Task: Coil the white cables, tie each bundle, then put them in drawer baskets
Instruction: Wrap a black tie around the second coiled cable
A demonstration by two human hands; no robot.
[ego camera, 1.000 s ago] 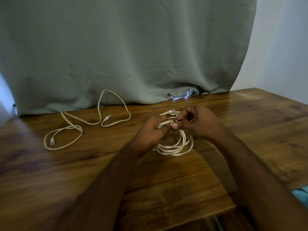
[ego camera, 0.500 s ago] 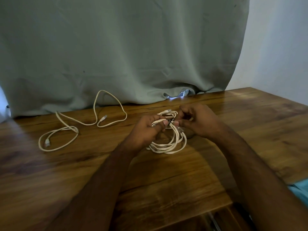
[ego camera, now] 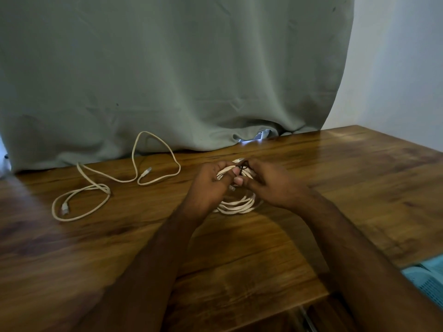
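Observation:
A coiled white cable (ego camera: 236, 204) lies on the wooden table (ego camera: 359, 178) at the centre, its far side lifted between both hands. My left hand (ego camera: 209, 185) grips the top of the coil with curled fingers. My right hand (ego camera: 266, 182) pinches a thin dark tie at the coil's top, thumb against the left thumb. The tie is mostly hidden by the fingers. A second white cable (ego camera: 100, 188) sprawls loose and uncoiled on the table to the left, with plugs at both ends.
A grey-green curtain (ego camera: 167, 75) hangs along the table's far edge. A white wall (ego camera: 395, 63) stands at the right. A light blue basket (ego camera: 426, 276) shows at the lower right, beside the table's front edge.
Both hands stay at the top of the coil. The fingers have shifted closer together around the tie. The view has drifted slightly to the right.

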